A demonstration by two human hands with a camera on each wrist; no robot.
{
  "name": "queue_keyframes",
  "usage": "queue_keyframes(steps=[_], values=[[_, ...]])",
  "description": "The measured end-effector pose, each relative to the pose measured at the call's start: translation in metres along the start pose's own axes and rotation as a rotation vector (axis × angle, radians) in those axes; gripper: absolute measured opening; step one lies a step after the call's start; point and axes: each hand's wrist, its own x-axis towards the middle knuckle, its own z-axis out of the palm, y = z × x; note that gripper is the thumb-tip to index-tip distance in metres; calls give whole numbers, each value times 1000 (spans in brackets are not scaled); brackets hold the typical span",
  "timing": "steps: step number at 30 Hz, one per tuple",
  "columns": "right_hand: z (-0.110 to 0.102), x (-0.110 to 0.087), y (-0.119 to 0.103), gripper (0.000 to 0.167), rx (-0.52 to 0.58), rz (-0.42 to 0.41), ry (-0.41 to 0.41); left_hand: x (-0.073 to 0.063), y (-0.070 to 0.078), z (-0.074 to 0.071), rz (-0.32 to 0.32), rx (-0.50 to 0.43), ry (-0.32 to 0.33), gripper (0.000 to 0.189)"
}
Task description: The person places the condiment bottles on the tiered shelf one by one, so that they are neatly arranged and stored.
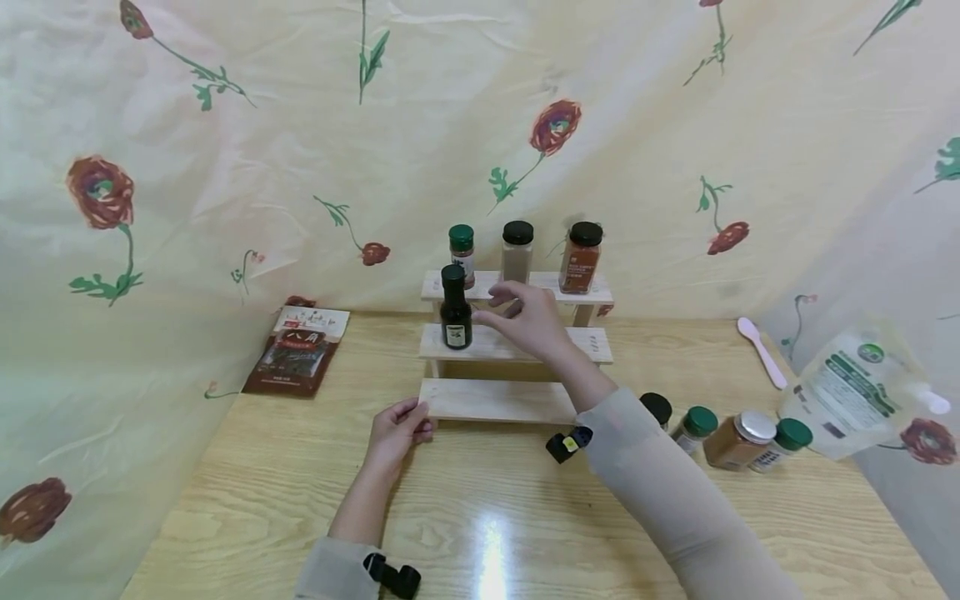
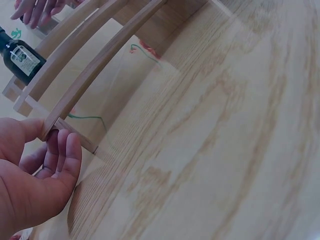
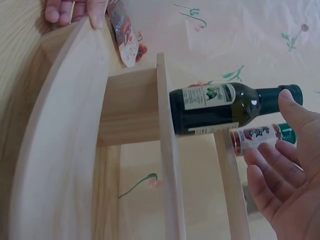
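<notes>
We find the dark bottle (image 1: 455,310) upright at frame centre, left of the nearer right hand (image 1: 534,323), fingers apart; the left hand (image 1: 395,433) grips the rack (image 1: 498,400).

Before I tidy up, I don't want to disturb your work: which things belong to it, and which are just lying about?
Likely in the job:
wooden shelf, gripped by left hand
dark bottle, near right hand
three top-tier jars
perhaps four tabletop jars

Probably lying about:
brown packet
pale spoon
pouch
</notes>
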Motion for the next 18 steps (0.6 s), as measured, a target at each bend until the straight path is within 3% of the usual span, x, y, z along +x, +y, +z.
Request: queue_keyframes(steps=[10, 18], values=[[-21, -27, 15, 37, -88, -85, 33, -1, 0, 0, 19, -14, -6, 43], [-37, -42, 26, 37, -110, -60, 22, -3, 2, 1, 5, -13, -6, 42]])
